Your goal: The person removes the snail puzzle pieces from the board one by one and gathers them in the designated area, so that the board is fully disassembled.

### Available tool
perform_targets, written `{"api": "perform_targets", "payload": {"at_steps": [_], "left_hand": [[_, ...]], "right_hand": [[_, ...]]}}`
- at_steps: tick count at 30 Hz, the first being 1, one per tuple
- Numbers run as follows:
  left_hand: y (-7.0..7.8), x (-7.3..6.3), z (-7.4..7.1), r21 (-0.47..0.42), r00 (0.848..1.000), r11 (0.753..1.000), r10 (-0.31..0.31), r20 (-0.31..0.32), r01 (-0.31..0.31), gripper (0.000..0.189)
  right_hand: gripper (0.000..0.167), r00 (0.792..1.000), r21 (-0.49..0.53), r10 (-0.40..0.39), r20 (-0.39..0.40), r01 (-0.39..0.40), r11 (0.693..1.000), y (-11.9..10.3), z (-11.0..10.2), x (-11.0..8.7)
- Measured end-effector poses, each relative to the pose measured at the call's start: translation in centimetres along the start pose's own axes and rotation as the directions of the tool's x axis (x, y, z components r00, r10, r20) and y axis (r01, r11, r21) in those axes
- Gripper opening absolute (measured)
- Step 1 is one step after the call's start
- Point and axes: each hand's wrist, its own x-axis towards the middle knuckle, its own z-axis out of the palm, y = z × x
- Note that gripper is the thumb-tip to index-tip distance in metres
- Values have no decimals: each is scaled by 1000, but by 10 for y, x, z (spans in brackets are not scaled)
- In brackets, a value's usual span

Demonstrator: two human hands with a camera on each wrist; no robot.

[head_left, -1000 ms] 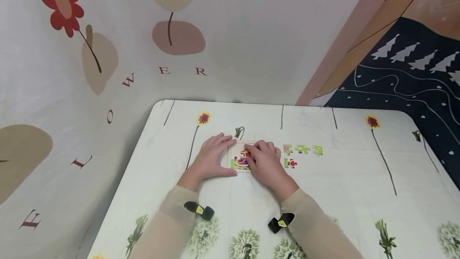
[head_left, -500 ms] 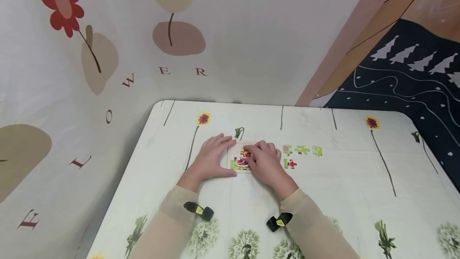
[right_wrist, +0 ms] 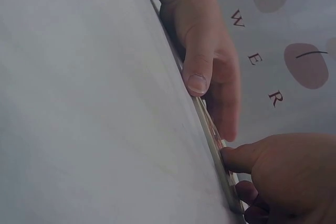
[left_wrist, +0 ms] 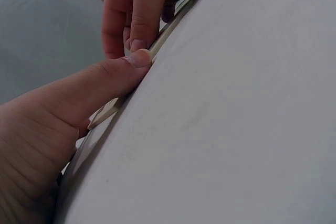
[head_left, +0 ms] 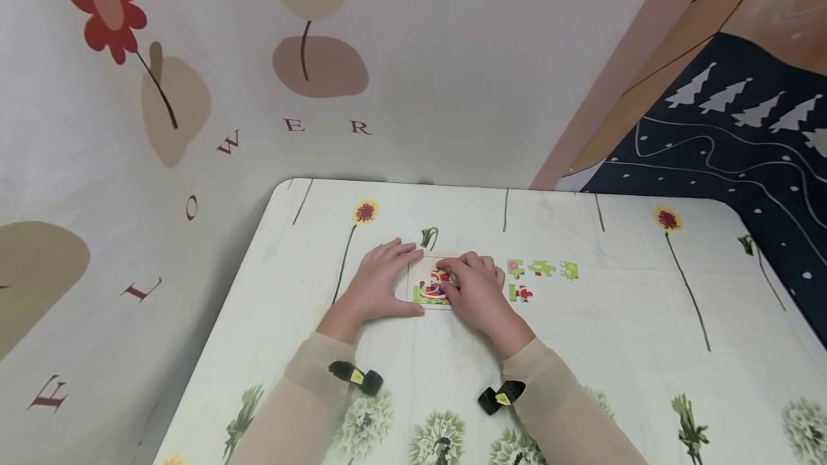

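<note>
A shallow puzzle board [head_left: 416, 271] lies on the table, with green, red and blue pieces fitted along its lower part. My left hand [head_left: 380, 284] spans the board's left end, fingers at the far edge and thumb at the near edge. The left wrist view shows that thumb [left_wrist: 118, 80] pressed on the board's rim [left_wrist: 107, 113]. From the right, my right hand [head_left: 483, 296] reaches over the board and pinches a red puzzle piece [head_left: 441, 275] between thumb and index finger. This hand hides the board's right part.
Right of the board lie several loose pieces: a green one with a pink flower [head_left: 515, 268], plain green ones [head_left: 542, 268] and a red-and-green group [head_left: 521, 293]. A flower-printed cloth [head_left: 620, 350] covers the table. A printed fabric wall [head_left: 452, 92] rises behind it.
</note>
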Motion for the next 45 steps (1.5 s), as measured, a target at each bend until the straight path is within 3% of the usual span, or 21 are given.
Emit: {"api": "perform_targets", "payload": {"at_steps": [13, 23, 32, 39, 45], "left_hand": [[3, -1, -1, 5, 1000, 1000, -2, -1, 2, 108], [1, 2, -1, 16, 1000, 1000, -5, 6, 5, 109], [1, 0, -1, 10, 1000, 1000, -5, 6, 5, 108], [2, 0, -2, 5, 1000, 1000, -7, 9, 6, 108], [2, 0, -2, 13, 999, 1000, -25, 23, 25, 109]], "right_hand": [[38, 1000, -66, -22, -17, 21, 998, 0, 0, -1], [38, 997, -26, -30, -66, 28, 999, 2, -4, -1], [37, 978, -43, -177, -106, 173, 984, 5, -3, -1], [44, 942, -110, -308, -136, 295, 949, 7, -4, -3], [44, 922, -189, -360, -141, 332, 924, 5, -6, -5]]}}
